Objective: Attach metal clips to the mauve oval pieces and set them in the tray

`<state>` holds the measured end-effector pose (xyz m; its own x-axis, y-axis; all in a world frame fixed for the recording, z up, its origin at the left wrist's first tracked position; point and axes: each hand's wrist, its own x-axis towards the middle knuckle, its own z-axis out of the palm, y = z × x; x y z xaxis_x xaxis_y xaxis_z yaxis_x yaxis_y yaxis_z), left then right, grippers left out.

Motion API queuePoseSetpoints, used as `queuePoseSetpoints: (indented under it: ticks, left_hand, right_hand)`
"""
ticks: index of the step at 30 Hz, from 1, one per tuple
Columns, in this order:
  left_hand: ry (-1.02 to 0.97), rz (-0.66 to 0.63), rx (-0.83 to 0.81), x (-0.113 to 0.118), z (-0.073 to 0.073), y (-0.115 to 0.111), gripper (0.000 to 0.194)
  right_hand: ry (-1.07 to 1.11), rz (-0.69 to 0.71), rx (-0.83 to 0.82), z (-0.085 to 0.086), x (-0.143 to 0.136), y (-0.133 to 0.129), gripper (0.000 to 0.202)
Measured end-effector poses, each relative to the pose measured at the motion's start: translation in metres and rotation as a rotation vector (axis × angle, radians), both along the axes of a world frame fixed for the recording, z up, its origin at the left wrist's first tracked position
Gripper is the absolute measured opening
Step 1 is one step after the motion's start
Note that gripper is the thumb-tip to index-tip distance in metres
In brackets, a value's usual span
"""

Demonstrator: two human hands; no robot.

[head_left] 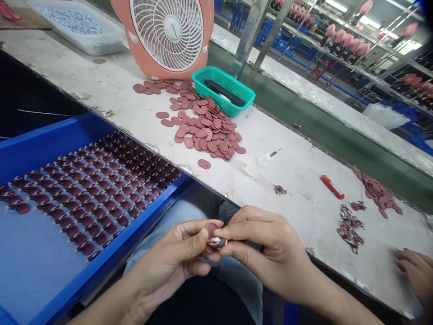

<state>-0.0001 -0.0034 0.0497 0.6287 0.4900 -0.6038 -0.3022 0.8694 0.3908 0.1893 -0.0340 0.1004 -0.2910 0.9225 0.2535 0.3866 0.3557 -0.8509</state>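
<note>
My left hand (pixel 176 253) is closed, with thumb and fingers pinching a thin reddish-brown oval disc (pixel 211 227). Against the disc's lower part sits a small painted figure (pixel 217 243), dark with white and reddish patches. Thumb and forefinger of my right hand (pixel 270 246) grip this figure from the right side. The two pieces touch; whether they are joined I cannot make out. Both hands are over my lap, in front of the bench edge. Beyond them on the bench is a loose heap of similar oval discs (pixel 213 131).
A blue tray (pixel 30 271) at left carries rows of discs with figures. On the bench (pixel 291 216) are a pink fan (pixel 145 58), green basket (pixel 245 92), needle tip (pixel 274 153), red tube (pixel 332 187) and small figures (pixel 350 228). Another person's hand (pixel 417 273) is at far right.
</note>
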Motion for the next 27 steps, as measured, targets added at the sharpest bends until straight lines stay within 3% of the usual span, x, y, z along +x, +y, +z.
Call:
queuePoseSetpoints:
  ticks: [6, 10, 12, 16, 19, 22, 27]
  left_hand:
    - [-0.001, -0.014, 0.044, -0.005, -0.004, 0.006, 0.04]
    - [-0.041, -0.001, 0.143, -0.011, -0.005, 0.014, 0.055]
    - [0.029, 0.118, 0.209, -0.012, -0.007, 0.014, 0.056]
    - [0.296, 0.438, 0.366, -0.01, -0.011, 0.009, 0.034]
    - [0.347, 0.469, 0.467, -0.008, -0.012, 0.008, 0.032]
    - [0.381, 0.483, 0.511, -0.012, -0.012, 0.011, 0.027]
    - [0.46, 0.493, 0.513, -0.023, -0.013, 0.013, 0.021]
  right_hand:
    - [0.003, -0.014, 0.015, -0.003, -0.002, 0.006, 0.014]
    - [-0.053, -0.101, 0.103, -0.01, -0.007, 0.011, 0.017]
    - [-0.136, -0.2, 0.23, -0.018, -0.013, 0.013, 0.018]
    - [-0.338, -0.401, 0.56, -0.041, -0.033, 0.019, 0.025]
    - [-0.367, -0.399, 0.674, -0.056, -0.048, 0.022, 0.034]
    - [-0.357, -0.364, 0.71, -0.065, -0.06, 0.027, 0.031]
    - [-0.33, -0.311, 0.692, -0.067, -0.079, 0.035, 0.026]
